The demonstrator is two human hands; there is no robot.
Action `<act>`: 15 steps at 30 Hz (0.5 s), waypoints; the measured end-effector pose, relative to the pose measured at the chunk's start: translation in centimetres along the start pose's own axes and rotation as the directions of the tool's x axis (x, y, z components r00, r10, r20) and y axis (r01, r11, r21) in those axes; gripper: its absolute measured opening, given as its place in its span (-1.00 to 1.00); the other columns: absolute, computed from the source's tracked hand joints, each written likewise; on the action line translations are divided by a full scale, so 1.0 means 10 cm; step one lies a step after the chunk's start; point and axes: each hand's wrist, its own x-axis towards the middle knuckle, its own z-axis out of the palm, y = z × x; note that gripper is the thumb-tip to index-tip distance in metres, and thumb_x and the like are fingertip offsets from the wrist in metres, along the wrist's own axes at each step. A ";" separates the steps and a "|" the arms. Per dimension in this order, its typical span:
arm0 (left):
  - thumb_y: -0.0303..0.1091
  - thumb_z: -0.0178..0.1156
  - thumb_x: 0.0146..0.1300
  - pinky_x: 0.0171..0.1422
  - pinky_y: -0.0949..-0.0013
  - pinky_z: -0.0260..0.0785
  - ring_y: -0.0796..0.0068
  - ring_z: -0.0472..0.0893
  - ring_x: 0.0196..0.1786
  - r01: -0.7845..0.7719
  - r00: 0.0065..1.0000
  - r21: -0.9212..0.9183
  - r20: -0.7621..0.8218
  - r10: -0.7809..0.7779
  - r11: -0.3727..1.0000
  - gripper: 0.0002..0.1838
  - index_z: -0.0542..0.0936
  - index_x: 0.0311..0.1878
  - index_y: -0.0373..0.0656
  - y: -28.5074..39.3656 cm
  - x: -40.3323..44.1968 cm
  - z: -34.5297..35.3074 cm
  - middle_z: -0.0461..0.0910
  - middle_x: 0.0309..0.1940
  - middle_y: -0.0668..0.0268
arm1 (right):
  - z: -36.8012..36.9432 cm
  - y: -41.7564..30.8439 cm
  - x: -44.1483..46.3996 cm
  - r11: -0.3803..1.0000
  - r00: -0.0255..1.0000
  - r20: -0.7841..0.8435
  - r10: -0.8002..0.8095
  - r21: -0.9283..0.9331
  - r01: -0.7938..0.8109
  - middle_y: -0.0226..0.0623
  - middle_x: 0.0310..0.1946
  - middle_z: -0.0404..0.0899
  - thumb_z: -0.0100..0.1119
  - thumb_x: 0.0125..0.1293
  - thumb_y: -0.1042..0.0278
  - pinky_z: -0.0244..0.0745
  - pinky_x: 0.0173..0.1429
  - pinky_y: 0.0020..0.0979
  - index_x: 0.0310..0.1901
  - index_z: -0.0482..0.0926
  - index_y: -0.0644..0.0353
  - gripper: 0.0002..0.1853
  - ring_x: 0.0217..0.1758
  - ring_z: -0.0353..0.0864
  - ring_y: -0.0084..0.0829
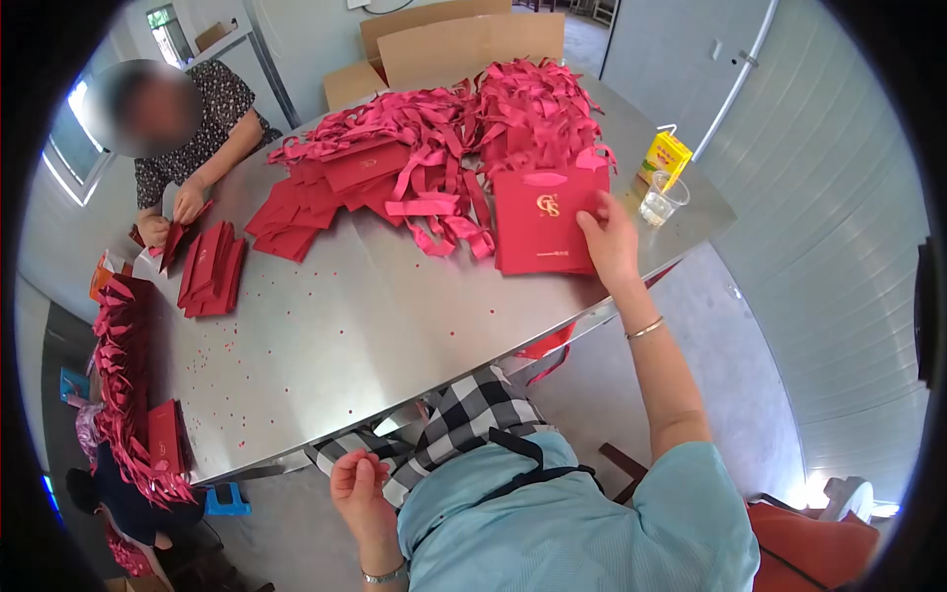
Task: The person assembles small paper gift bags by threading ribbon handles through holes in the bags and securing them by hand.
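Observation:
At its right edge, my right hand point(614, 247) grips a red paper gift bag point(538, 232), thumb on the front face. The bag has a gold logo and a pink ribbon at its top, and more red card shows just behind its lower edge. My left hand point(362, 493) is raised over my lap, away from the table, fingers curled and thumb pressed to them; whatever they may hold is too small to make out. Behind the bag lies a large heap of red bags with pink ribbon handles point(533, 109).
Flat red bags point(296, 212) and a smaller stack point(212, 271) lie on the metal table point(395, 326). A yellow drink carton point(666, 156) and a plastic cup point(661, 202) stand at right. Ribboned bags point(118, 365) line the left edge. Across the table, a person point(222, 128) handles a red bag.

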 end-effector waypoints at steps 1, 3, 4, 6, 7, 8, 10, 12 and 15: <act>-0.47 0.18 0.36 -0.19 0.46 0.51 0.49 0.63 -0.31 0.010 1.000 0.007 -0.004 -0.010 1.000 -0.89 0.58 -0.08 -0.20 -0.03 -0.01 -0.02 0.66 -0.26 0.27 | 0.06 0.09 -0.02 1.000 1.000 -0.006 -0.004 0.003 0.004 -0.03 -0.15 0.63 0.26 0.27 0.31 0.52 0.04 -0.18 0.16 0.48 0.31 -0.54 -0.07 0.64 -0.06; -0.49 0.17 0.36 -0.18 0.44 0.54 0.49 0.63 -0.31 0.043 0.999 0.028 -0.034 -0.042 0.999 -0.89 0.58 -0.08 -0.19 -0.04 -0.03 -0.03 0.66 -0.27 0.28 | 0.17 0.26 -0.07 0.991 0.968 -0.226 -0.110 0.046 0.124 0.00 -0.02 0.57 0.24 0.28 0.26 0.50 0.11 -0.22 0.19 0.45 0.31 -0.50 0.03 0.59 -0.07; -0.49 0.17 0.36 -0.18 0.44 0.54 0.49 0.63 -0.31 0.049 0.998 0.035 -0.034 -0.048 0.998 -0.89 0.58 -0.08 -0.19 -0.04 -0.03 -0.04 0.66 -0.27 0.28 | 0.18 0.30 -0.11 0.994 0.983 -0.171 -0.073 0.064 0.085 0.01 0.12 0.48 0.23 0.29 0.22 0.44 0.21 -0.19 0.22 0.42 0.31 -0.48 0.16 0.51 -0.07; -0.49 0.17 0.36 -0.19 0.45 0.55 0.48 0.63 -0.33 0.073 0.997 0.033 -0.033 -0.071 0.997 -0.90 0.58 -0.09 -0.20 -0.02 -0.03 -0.05 0.66 -0.27 0.28 | 0.16 0.30 -0.15 0.993 0.978 -0.170 -0.121 -0.025 0.119 0.02 0.17 0.44 0.26 0.27 0.18 0.39 0.27 -0.16 0.26 0.38 0.30 -0.41 0.21 0.46 -0.06; -0.49 0.17 0.36 -0.19 0.45 0.55 0.48 0.63 -0.33 0.073 0.997 0.036 -0.027 -0.072 0.997 -0.90 0.58 -0.09 -0.20 -0.03 -0.02 -0.06 0.66 -0.27 0.28 | 0.13 0.26 -0.16 0.980 0.969 -0.168 -0.182 -0.113 0.165 0.03 0.22 0.41 0.29 0.24 0.14 0.34 0.33 -0.14 0.30 0.34 0.29 -0.34 0.27 0.42 -0.05; -0.49 0.17 0.36 -0.20 0.45 0.55 0.48 0.64 -0.33 0.070 0.997 0.036 -0.023 -0.069 0.997 -0.90 0.58 -0.09 -0.20 -0.05 -0.03 -0.07 0.66 -0.27 0.27 | 0.09 0.21 -0.19 0.977 0.976 -0.121 -0.180 -0.139 0.163 0.02 0.29 0.35 0.33 0.20 0.09 0.27 0.37 -0.11 0.36 0.26 0.28 -0.23 0.32 0.36 -0.04; -0.49 0.16 0.36 -0.21 0.46 0.55 0.48 0.64 -0.33 0.066 0.998 0.036 -0.009 -0.065 0.997 -0.90 0.57 -0.09 -0.20 -0.07 -0.03 -0.09 0.66 -0.27 0.27 | 0.08 0.14 -0.26 0.984 0.997 -0.019 -0.078 -0.160 0.074 0.02 0.41 0.21 0.42 0.05 -0.04 0.14 0.46 -0.08 0.49 0.02 0.25 0.08 0.41 0.25 0.00; -0.49 0.16 0.37 -0.23 0.45 0.55 0.47 0.64 -0.34 0.077 0.997 0.045 -0.015 -0.077 0.996 -0.90 0.57 -0.09 -0.20 -0.10 -0.03 -0.10 0.66 -0.28 0.27 | 0.06 0.01 -0.29 0.967 1.000 0.023 -0.010 -0.256 0.015 0.02 0.42 0.20 0.43 0.04 -0.04 0.14 0.46 -0.08 0.50 0.00 0.23 0.10 0.41 0.25 0.02; -0.47 0.18 0.35 -0.26 0.49 0.47 0.48 0.62 -0.35 0.112 0.994 0.042 -0.023 -0.111 0.993 -0.89 0.58 -0.09 -0.22 -0.10 -0.05 -0.10 0.65 -0.29 0.27 | 0.08 -0.01 -0.20 0.955 0.994 0.056 0.090 -0.287 -0.070 0.09 0.43 0.15 0.47 0.00 0.00 0.13 0.47 -0.07 0.52 -0.06 0.18 0.15 0.40 0.23 0.11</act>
